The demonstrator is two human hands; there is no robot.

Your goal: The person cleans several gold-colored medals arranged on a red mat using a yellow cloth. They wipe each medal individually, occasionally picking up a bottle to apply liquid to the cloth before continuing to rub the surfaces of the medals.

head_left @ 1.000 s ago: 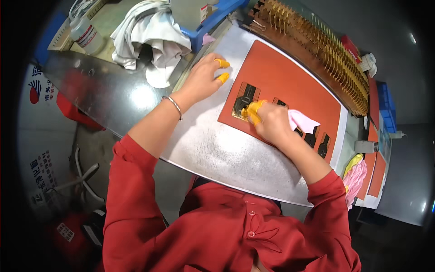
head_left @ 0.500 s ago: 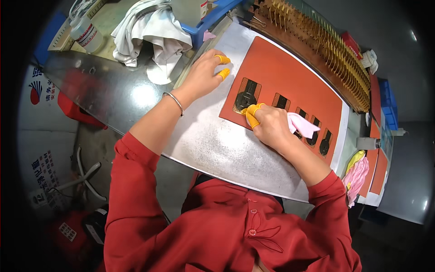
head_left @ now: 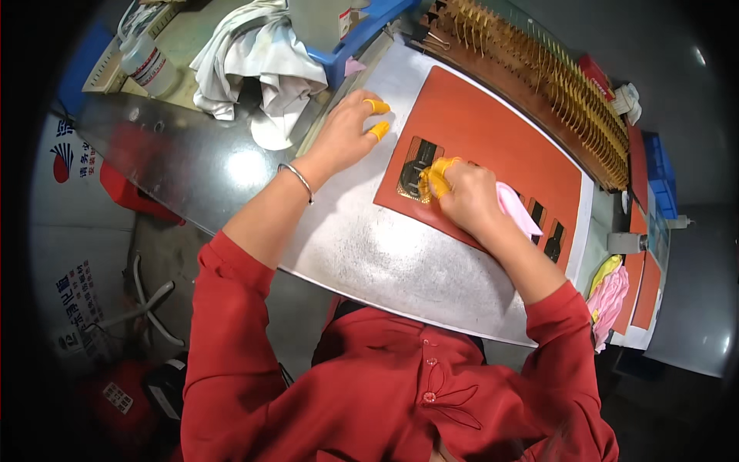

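On an orange mat [head_left: 493,123] lies a row of small dark pieces with gold mesh borders. My right hand [head_left: 471,196], with yellow finger cots, is closed over the leftmost dark piece [head_left: 416,163]. Its bunched fingertips touch that piece's right side, and what lies under them is hidden. A pink cloth [head_left: 517,209] sticks out from the little-finger side of this hand, tucked in the grip. The hand and cloth partly cover the middle pieces. Left of the mat, my left hand [head_left: 346,135] rests on the white sheet, its two cot-covered fingers apart and holding nothing.
Behind the mat runs a long brown rack [head_left: 539,73] of upright gold pieces. A crumpled white cloth [head_left: 265,65], a blue tray [head_left: 358,38] and a squeeze bottle [head_left: 146,61] stand at the far left. Pink and yellow cloths [head_left: 608,292] hang at the right edge.
My right hand has shifted slightly up and right over the leftmost piece, taking the pink cloth with it. My left hand has stayed nearly in place.
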